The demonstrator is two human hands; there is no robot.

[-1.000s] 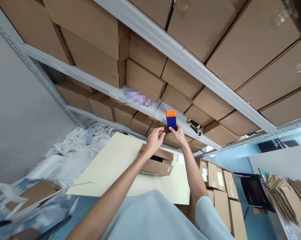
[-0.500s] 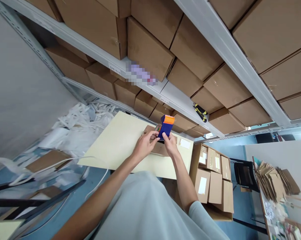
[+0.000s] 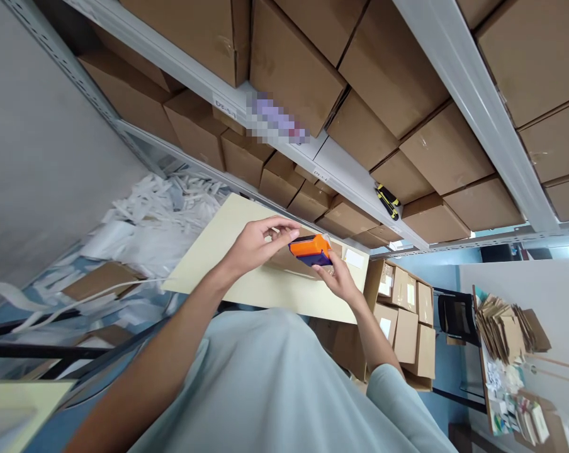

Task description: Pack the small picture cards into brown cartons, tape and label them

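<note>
Clearly, the orange-and-blue tape dispenser (image 3: pixel 309 249) is in the person's right hand (image 3: pixel 340 277), held above the pale yellow bench (image 3: pixel 209 264) and tilted on its side, its orange part uppermost. The right hand is closed around the dispenser's right end, thumb below and fingers behind. The left hand (image 3: pixel 256 246) is at the opposite end, its fingers curved and its thumb and fingertips drawn close together just beside the dispenser; whether they touch it or pinch a strip of tape, one cannot tell. Beneath the hands a cardboard carton (image 3: pixel 287 261) lies on the bench, partly hidden by them, and a white sheet (image 3: pixel 354 258) lies near the bench's right end. Behind the bench rises a grey metal rack (image 3: pixel 348 170) packed with brown boxes, and yellow-and-black hand tools (image 3: pixel 387 200) rest on one of its shelves. To the right of the bench, a large open box (image 3: pixel 373 283) holds smaller cartons. White scraps (image 3: pixel 138 220) are heaped on the left, against the wall.
</note>
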